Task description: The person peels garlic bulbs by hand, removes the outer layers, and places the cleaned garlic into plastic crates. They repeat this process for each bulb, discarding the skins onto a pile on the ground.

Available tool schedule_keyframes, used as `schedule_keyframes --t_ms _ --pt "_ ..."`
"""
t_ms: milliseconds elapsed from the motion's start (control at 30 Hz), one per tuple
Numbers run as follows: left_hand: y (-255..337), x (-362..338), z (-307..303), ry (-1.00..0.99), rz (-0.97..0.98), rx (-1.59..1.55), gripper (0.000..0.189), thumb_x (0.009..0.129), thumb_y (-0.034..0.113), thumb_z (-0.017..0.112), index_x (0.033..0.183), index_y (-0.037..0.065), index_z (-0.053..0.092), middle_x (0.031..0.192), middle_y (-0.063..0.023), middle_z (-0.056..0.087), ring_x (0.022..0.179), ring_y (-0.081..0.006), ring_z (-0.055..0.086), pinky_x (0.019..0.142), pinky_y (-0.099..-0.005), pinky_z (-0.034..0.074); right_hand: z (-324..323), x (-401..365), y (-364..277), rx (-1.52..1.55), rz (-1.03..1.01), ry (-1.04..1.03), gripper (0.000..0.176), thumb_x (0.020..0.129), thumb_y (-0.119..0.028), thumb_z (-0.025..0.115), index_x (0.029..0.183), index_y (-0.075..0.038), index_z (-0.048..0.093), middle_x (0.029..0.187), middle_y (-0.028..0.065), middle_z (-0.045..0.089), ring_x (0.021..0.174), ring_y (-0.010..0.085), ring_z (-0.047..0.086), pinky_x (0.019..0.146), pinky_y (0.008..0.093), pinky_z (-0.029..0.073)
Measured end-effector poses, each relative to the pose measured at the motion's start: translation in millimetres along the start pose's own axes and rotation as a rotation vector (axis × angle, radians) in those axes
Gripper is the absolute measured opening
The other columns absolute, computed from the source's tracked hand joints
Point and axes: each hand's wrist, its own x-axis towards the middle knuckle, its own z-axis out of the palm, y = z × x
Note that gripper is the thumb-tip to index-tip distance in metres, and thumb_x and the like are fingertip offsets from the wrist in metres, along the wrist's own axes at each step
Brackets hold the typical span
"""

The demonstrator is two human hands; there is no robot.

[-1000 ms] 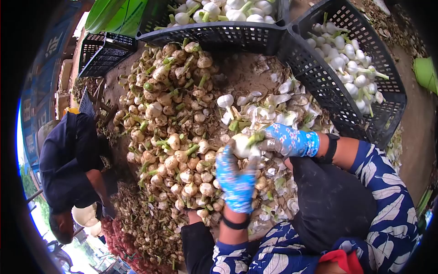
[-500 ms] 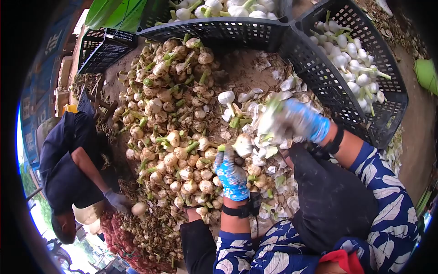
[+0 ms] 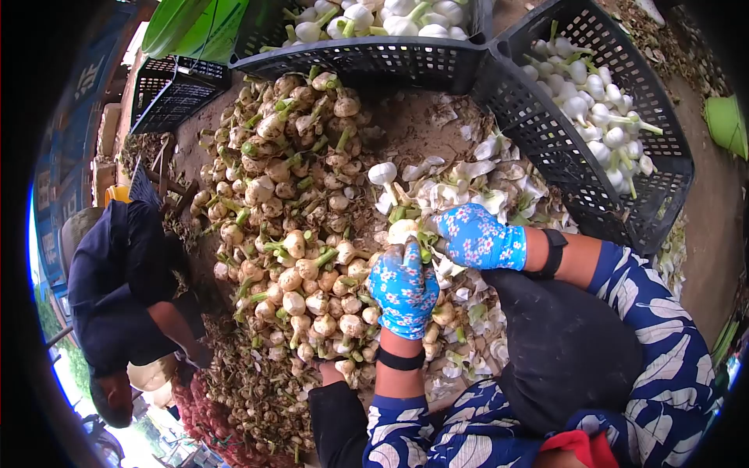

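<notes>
My left hand (image 3: 403, 292), in a blue flowered glove with dark fingertips, is closed around a garlic bulb (image 3: 402, 231) whose pale top shows above the fingers. My right hand (image 3: 477, 236), gloved the same way, presses its fingers together at the right side of that bulb, by its green stem; what they pinch is hidden. Just above lies a white peeled bulb (image 3: 382, 173) among loose skins (image 3: 468, 183). The heap of unpeeled garlic (image 3: 292, 281) spreads to the left of my hands.
Black crates of white garlic stand at the top (image 3: 367, 64) and upper right (image 3: 538, 129). An empty-looking black crate (image 3: 175, 93) and a green tub (image 3: 187, 27) are at the upper left. Another person (image 3: 125, 288) bends over at the left, near a red net bag (image 3: 214, 417).
My right hand has come down and left to meet my left hand at the bulb. The other person's hand has drawn back from the heap.
</notes>
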Motion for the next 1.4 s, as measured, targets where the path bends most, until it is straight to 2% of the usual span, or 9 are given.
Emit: schedule_keyframes --t_ms 133,267,400,633,967,1100,1200,1300,1400 --pt "0.4 4.7 -3.8 -0.155 0.003 0.069 0.036 0.061 0.004 0.062 0.097 0.004 0.060 0.083 -0.0154 0.058 0.068 -0.0337 0.058 0.058 -0.0408 0.047 3.8 -1.3 3.5 -0.007 0.007 -0.053 0.019 0.063 -0.012 0.060 0.078 -0.002 0.057 0.071 0.0172 0.058 0.068 0.0360 0.059 0.061 0.0436 0.048" --pt "0.6 -0.6 6.4 -0.085 -0.057 0.027 0.034 0.061 0.007 0.063 0.095 0.003 0.060 0.079 -0.0147 0.056 0.067 -0.0332 0.057 0.057 -0.0423 0.046 6.3 1.2 0.4 0.006 0.040 -0.106 0.016 0.063 -0.012 0.060 0.075 -0.002 0.058 0.071 0.0174 0.059 0.069 0.0355 0.060 0.060 0.0434 0.048" --pt "8.9 6.9 3.4 -0.314 -0.115 0.097 0.033 0.061 0.008 0.064 0.094 0.003 0.060 0.078 -0.0156 0.055 0.072 -0.0333 0.057 0.062 -0.0424 0.046 10.1 1.3 -1.3 -0.090 0.054 -0.128 0.015 0.064 -0.013 0.060 0.077 -0.004 0.059 0.067 0.0150 0.060 0.065 0.0330 0.061 0.056 0.0432 0.048" --pt "-11.5 -15.3 -1.0 -0.102 -0.238 -0.049 0.027 0.066 0.003 0.066 0.093 0.004 0.060 0.079 -0.0145 0.055 0.069 -0.0330 0.057 0.060 -0.0392 0.047 1.8 -0.3 -5.8 0.021 0.046 -0.215 0.019 0.068 -0.017 0.060 0.081 -0.003 0.060 0.070 0.0165 0.060 0.070 0.0341 0.061 0.063 0.0445 0.048" --pt "6.9 -8.9 -1.5 -0.312 -0.073 0.122 0.029 0.066 0.009 0.065 0.094 0.004 0.060 0.079 -0.0152 0.055 0.068 -0.0341 0.057 0.058 -0.0425 0.046 7.5 0.7 -5.3 0.012 0.043 -0.129 0.019 0.061 -0.017 0.061 0.074 -0.003 0.060 0.067 0.0183 0.058 0.068 0.0354 0.060 0.059 0.0455 0.047" --pt "-10.0 -14.1 -20.6 -0.113 -0.118 -0.388 0.029 0.068 -0.005 0.061 0.095 0.005 0.060 0.089 -0.0147 0.058 0.079 -0.0321 0.058 0.068 -0.0367 0.047 12.7 3.8 7.4 -0.035 -0.035 -0.062 0.029 0.063 -0.019 0.061 0.089 -0.005 0.058 0.070 0.0149 0.059 0.069 0.0341 0.060 0.059 0.0451 0.047" --pt "-4.3 -23.1 -42.6 -0.142 -0.547 -0.959 0.022 0.075 -0.005 0.059 0.095 0.004 0.061 0.096 -0.0088 0.059 0.090 -0.0199 0.056 0.080 -0.0324 0.045 8.6 3.7 15.7 -0.031 -0.066 -0.013 0.023 0.065 -0.019 0.061 0.084 -0.006 0.058 0.072 0.0147 0.058 0.070 0.0346 0.060 0.060 0.0450 0.046" --pt "-17.9 -39.8 -37.3 0.154 -0.693 -1.513 0.019 0.082 0.014 0.062 0.097 0.002 0.060 0.097 -0.0092 0.058 0.092 -0.0209 0.056 0.082 -0.0351 0.045 -16.8 -12.5 0.8 0.157 -0.186 -0.224 0.016 0.070 -0.018 0.061 0.080 -0.006 0.059 0.070 0.0153 0.059 0.066 0.0338 0.060 0.060 0.0428 0.047" --pt "-28.9 -47.6 -39.8 0.385 -0.819 -1.917 0.038 0.087 0.029 0.056 0.111 -0.001 0.053 0.104 -0.0134 0.057 0.098 -0.0277 0.054 0.091 -0.0431 0.041 -69.8 -47.1 -12.4 0.694 -0.403 -0.481 0.017 0.075 -0.018 0.064 0.085 -0.004 0.061 0.077 0.0147 0.063 0.067 0.0287 0.062 0.062 0.0379 0.048"
